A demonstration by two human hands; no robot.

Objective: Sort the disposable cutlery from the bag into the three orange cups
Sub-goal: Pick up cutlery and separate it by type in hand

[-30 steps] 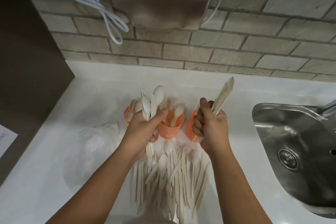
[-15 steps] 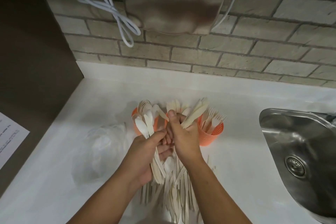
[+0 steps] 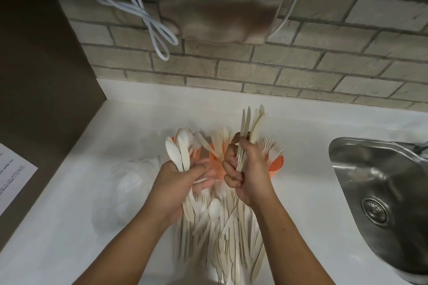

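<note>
Half a second ago the hands were pressed together over the middle cup; now they have drawn apart. The right hand (image 3: 250, 176) grips a bundle of knives (image 3: 252, 122) that now stands upright, and the left hand (image 3: 180, 183) is closed around a few spoons (image 3: 179, 152). Each fist seems to hold one kind, ready for dropping: spoons likely to the left cup (image 3: 171, 140), knives to the middle cup (image 3: 214, 156). Forks already fill the right cup (image 3: 276, 164). The near pile (image 3: 220, 227) on the counter is large, so much sorting remains.
</note>
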